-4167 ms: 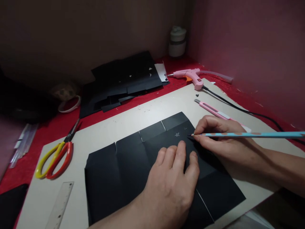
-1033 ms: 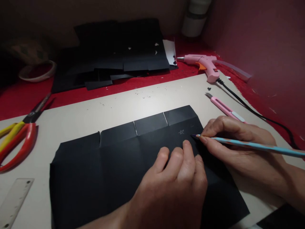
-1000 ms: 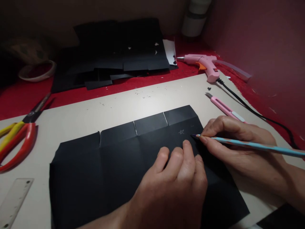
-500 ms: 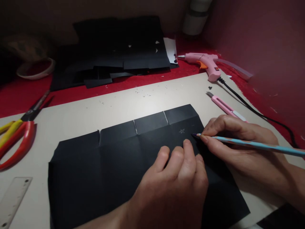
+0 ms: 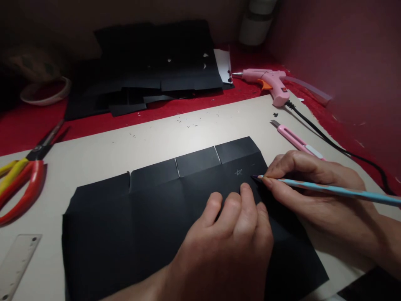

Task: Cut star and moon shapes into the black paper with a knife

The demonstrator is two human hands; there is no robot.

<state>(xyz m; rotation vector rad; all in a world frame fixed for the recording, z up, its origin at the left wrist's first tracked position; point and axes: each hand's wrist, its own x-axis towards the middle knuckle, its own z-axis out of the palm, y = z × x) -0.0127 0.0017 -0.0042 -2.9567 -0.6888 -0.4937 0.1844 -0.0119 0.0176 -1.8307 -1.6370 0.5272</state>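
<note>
A sheet of black card (image 5: 150,217) lies across the middle, with slit flaps along its far edge. On it a small star (image 5: 238,172) is drawn in pale line, with a short faint mark to its right. My left hand (image 5: 228,234) rests on the card, its fingers bent and slightly apart, holding nothing and pressing down just below the star. Pinched in my right hand (image 5: 300,179) is a light blue pencil (image 5: 338,190) with a patterned barrel. Its dark tip meets the card to the right of the star, or hovers just over it; which one I cannot tell.
Scissors (image 5: 34,167) and a clear ruler (image 5: 20,261) lie at left. A pink box cutter (image 5: 296,139) and a pink glue gun (image 5: 266,81) with a black cord are at right. Black card pieces (image 5: 156,62) and a tape roll (image 5: 46,100) sit on the red cloth behind.
</note>
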